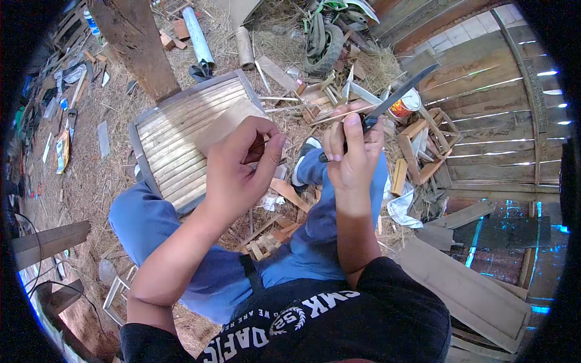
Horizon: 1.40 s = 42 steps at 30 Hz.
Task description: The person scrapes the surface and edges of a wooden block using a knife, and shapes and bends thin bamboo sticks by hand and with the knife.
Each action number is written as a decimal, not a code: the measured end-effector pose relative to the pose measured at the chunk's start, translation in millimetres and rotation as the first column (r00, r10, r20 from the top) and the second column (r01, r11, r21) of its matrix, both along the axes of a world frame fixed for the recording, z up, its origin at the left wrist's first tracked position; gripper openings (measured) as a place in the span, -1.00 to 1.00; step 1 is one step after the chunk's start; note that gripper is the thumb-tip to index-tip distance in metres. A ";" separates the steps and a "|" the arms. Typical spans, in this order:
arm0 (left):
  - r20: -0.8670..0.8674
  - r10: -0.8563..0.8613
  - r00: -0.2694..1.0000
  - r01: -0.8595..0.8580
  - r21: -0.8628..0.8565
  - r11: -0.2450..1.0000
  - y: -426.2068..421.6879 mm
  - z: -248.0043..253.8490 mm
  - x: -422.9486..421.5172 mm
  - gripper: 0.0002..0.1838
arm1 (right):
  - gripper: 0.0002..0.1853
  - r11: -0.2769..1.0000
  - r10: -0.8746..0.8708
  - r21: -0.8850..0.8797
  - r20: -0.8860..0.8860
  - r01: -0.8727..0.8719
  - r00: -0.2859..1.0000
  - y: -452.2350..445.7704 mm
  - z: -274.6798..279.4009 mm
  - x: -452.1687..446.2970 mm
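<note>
Gripping a black-handled knife (399, 95) in our right hand (354, 145), we work amid wood scraps (399, 176).
It angles toward the far right; at left, near a slatted panel (163, 156), our left hand (237, 160) curls narrowly, and we cannot tell what it holds.

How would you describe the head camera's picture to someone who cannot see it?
A person's right hand grips a dark-bladed knife, angled up and away, while the left hand is curled, its contents unclear. Beyond that hand is a slatted wooden panel, with straw and scrap wood scattered over the ground.
</note>
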State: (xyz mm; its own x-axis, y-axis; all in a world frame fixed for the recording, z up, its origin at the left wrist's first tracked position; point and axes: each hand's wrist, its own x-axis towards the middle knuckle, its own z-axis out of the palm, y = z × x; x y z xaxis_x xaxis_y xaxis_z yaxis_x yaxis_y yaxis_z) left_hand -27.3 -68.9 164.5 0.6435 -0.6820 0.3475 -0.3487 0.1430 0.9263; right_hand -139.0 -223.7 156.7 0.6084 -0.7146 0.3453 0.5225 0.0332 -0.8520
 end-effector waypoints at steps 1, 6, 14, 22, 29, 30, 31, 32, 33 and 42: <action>0.001 0.001 1.000 -0.001 -0.001 1.000 0.5 -0.2 0.5 -0.92 | -0.84 1.000 0.011 0.010 0.025 -0.011 1.000 0.5 -0.2 0.3; 0.000 0.008 1.000 -0.008 -0.038 0.999 1.1 -2.4 0.9 -0.92 | -0.82 1.000 0.021 0.021 0.051 -0.022 0.999 2.2 -0.9 1.5; -0.049 -0.019 0.999 0.018 -0.030 0.999 2.6 -6.0 -0.2 -0.93 | -0.83 0.998 0.005 0.065 0.033 -0.007 0.999 4.9 0.5 2.3; -0.050 -0.007 0.999 0.004 -0.064 0.998 0.4 -7.6 -1.0 -0.93 | -0.84 0.997 0.002 0.073 0.039 -0.005 0.999 3.0 -1.8 2.8; -0.052 -0.068 0.996 0.066 -0.029 0.997 4.1 -2.7 1.3 -0.90 | -0.83 0.997 0.018 0.073 0.051 -0.022 0.999 2.5 -3.1 2.2; -0.053 -0.074 0.996 0.073 -0.031 0.997 4.0 -2.8 1.2 -0.91 | -0.83 0.997 0.018 0.073 0.052 -0.021 0.998 2.4 -3.2 2.2; -0.052 -0.075 0.996 0.073 -0.030 0.997 3.3 -3.0 0.6 -0.91 | -0.83 0.997 0.023 0.074 0.059 -0.027 0.998 2.3 -3.4 2.3; -0.065 -0.063 0.996 0.061 -0.037 0.997 2.3 -3.1 -0.3 -0.91 | -0.83 0.997 0.028 0.074 0.065 -0.033 0.998 2.3 -3.5 2.2; -0.078 -0.051 0.996 0.048 -0.043 0.998 1.6 -3.3 -0.8 -0.91 | -0.83 0.997 0.028 0.075 0.065 -0.033 0.998 2.5 -3.4 2.2; -0.167 -0.072 0.983 0.069 -0.026 0.997 -0.6 -9.7 1.3 -0.92 | -0.83 0.995 0.008 0.100 0.046 -0.012 0.999 2.0 -4.4 1.8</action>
